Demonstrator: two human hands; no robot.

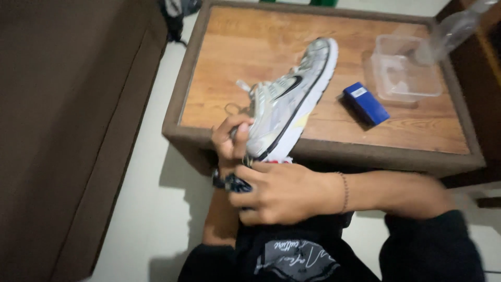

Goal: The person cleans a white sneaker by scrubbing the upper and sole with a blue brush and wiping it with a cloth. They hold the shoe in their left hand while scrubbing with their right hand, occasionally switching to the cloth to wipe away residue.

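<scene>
A silver and white sneaker (pixel 292 96) with a dark side mark lies at an angle on a low wooden table (pixel 235 57), its heel hanging over the near edge. My left hand (pixel 230 140) grips the heel end of the sneaker. My right hand (pixel 279 190) sits just below it, fingers curled around a small dark object (pixel 235 183) at the left wrist. What that dark object is, I cannot tell.
A blue rectangular block (pixel 366 103) lies to the right of the sneaker. A clear plastic container (pixel 404 70) and a clear bottle (pixel 451 28) stand at the table's far right. A dark brown sofa (pixel 68 120) fills the left side. Pale floor (pixel 156 209) runs between.
</scene>
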